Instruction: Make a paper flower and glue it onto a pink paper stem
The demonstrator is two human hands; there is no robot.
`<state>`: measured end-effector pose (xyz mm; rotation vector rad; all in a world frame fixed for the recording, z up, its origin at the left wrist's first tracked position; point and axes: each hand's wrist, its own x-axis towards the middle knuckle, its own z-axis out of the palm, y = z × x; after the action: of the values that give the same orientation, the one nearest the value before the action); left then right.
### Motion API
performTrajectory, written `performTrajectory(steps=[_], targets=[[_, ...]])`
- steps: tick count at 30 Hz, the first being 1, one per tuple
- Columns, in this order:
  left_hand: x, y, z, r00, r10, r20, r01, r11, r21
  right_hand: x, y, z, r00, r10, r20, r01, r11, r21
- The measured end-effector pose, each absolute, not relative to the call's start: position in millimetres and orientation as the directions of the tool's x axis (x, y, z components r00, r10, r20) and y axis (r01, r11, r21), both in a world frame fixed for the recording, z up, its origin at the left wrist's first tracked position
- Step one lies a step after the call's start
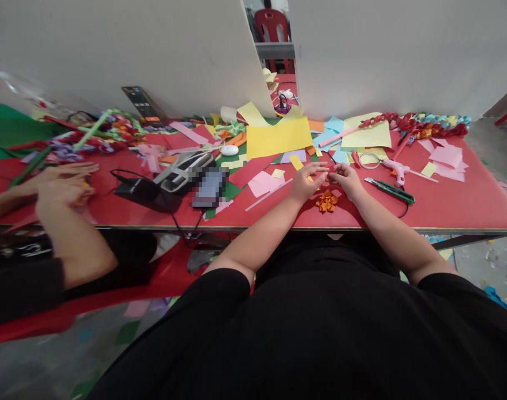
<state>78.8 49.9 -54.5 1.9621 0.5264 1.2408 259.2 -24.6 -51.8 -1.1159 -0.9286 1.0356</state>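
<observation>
My left hand [308, 181] and my right hand [346, 179] meet over the red table [445, 205], fingertips pinched together on a small red paper piece [330, 174]. Just in front of them lies an orange folded paper flower [327, 201]. A green utility knife [389, 190] lies right of my right hand. Beyond it rests a pink glue gun [396, 170].
Coloured paper sheets, among them a big yellow sheet [278, 136], cover the back of the table. A paper garland [424, 125] runs along the back right. Another person's hands [64, 186] work at the left. A black bag [147, 191] and phone [210, 188] lie between us.
</observation>
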Motion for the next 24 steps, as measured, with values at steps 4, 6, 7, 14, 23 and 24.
performTrajectory(steps=[4,6,7,14,23,24], targets=[[81,53,-57,0.467,0.751,0.467,-0.136,-0.460,0.877,261,-25,-50,0.251,0.963,0.097,-0.136,0.134,-0.982],[83,55,-58,0.476,0.776,0.415,-0.170,-0.382,0.909,261,-25,-50,0.240,0.964,0.114,-0.108,0.143,-0.984],[83,56,-58,0.481,0.785,0.391,-0.180,-0.348,0.920,261,-25,-50,0.235,0.965,0.120,-0.094,0.146,-0.985],[84,61,-59,0.526,0.802,0.283,-0.220,-0.194,0.956,261,-23,-50,0.224,0.963,0.150,-0.045,0.163,-0.986],[81,62,-57,0.546,0.804,0.238,-0.175,-0.168,0.970,263,-23,-50,0.227,0.959,0.170,-0.035,0.182,-0.983],[81,63,-57,0.552,0.799,0.239,-0.182,-0.164,0.970,263,-23,-50,0.227,0.958,0.172,-0.028,0.183,-0.983]])
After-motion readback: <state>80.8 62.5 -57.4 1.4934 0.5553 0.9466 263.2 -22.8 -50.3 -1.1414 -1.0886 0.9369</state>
